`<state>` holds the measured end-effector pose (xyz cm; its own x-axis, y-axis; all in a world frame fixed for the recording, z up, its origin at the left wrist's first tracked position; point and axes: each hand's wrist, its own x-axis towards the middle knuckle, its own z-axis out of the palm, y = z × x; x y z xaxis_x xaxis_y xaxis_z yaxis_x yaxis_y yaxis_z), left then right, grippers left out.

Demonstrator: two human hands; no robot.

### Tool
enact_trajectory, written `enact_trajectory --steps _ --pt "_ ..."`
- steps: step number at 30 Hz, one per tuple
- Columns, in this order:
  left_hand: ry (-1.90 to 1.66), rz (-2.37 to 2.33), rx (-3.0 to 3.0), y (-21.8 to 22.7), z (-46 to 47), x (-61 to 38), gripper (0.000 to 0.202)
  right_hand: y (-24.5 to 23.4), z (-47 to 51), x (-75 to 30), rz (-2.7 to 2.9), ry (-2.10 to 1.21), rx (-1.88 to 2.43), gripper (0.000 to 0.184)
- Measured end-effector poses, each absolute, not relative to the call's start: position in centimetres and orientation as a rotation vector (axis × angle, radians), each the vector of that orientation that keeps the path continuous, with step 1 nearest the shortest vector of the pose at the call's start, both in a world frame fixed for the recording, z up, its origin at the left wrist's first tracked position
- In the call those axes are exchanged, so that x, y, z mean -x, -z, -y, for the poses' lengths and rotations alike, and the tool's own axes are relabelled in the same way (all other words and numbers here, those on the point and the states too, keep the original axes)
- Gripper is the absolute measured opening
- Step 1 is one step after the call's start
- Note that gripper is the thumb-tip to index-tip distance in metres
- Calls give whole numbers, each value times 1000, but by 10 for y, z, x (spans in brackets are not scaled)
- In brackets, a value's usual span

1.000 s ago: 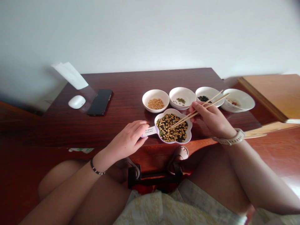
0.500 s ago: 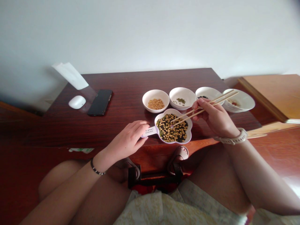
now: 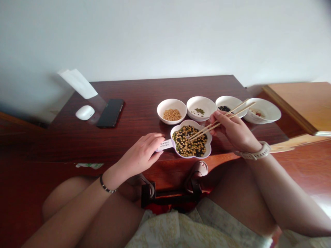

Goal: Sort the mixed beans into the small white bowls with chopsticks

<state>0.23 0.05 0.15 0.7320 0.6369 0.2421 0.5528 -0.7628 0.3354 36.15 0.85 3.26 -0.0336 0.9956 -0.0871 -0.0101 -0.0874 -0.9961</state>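
My left hand (image 3: 144,151) is closed on the labelled handle of a flower-shaped white scoop-like dish (image 3: 210,142) with a pale purple edge. Mixed beans (image 3: 190,146), yellow, black and green, fill the dish. My right hand (image 3: 231,129) grips a pair of wooden chopsticks (image 3: 222,117), whose tips are close together among the beans. Whether a bean is pinched between them I cannot tell. Behind the dish stand a white bowl of yellow soybeans (image 3: 172,114), one with a few green beans (image 3: 199,111) and one with black beans (image 3: 224,108), partly hidden by the chopsticks.
Rightmost in the row is a white bowl (image 3: 269,115) with some reddish and pale pieces. On the left of the dark wooden table (image 3: 139,93) lie a black phone (image 3: 110,113), a white rounded case (image 3: 85,112) and a white folded paper (image 3: 79,83). A wall rises behind.
My right hand has shifted slightly left and lower, and the chopstick tips have come closer together in the beans. The left hand and the dish stay put.
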Motion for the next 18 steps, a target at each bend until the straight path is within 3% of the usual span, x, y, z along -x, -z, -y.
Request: enact_trajectory --steps 18 --pt "-515 -942 -2689 -1 -1 -2 38 -34 -8 -359 1180 -1305 1260 38"
